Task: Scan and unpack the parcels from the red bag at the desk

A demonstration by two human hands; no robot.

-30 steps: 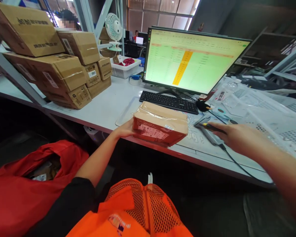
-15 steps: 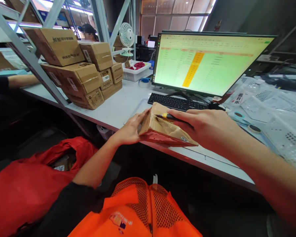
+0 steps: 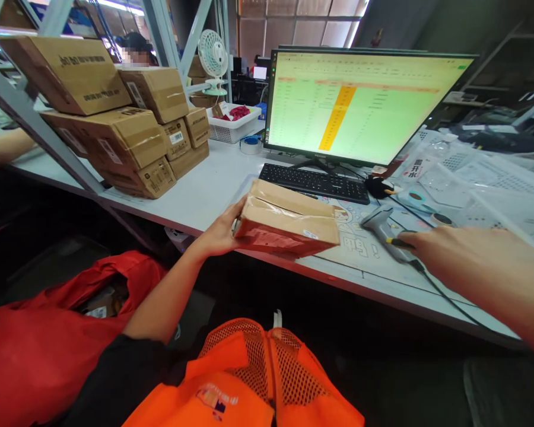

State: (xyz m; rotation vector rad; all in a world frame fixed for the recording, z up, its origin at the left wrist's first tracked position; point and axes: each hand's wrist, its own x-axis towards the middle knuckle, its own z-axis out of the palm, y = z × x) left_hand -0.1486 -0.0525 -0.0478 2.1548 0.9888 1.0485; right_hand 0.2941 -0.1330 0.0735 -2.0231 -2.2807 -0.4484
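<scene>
My left hand grips the left end of a taped brown and red parcel, holding it level over the front edge of the white table. My right hand is closed on a dark pen with a yellow band. It sits to the right of the parcel, just beside a grey barcode scanner that lies on the table with its cable running off to the right.
A monitor with a green spreadsheet and a black keyboard stand behind the parcel. Stacked cardboard boxes fill the left of the table. A white basket and fan stand behind. A red bag lies below left. Plastic bags cover the right.
My right hand has come off the top of the parcel and moved right to the scanner, still with the pen. The parcel has tipped back to level in my left hand.
</scene>
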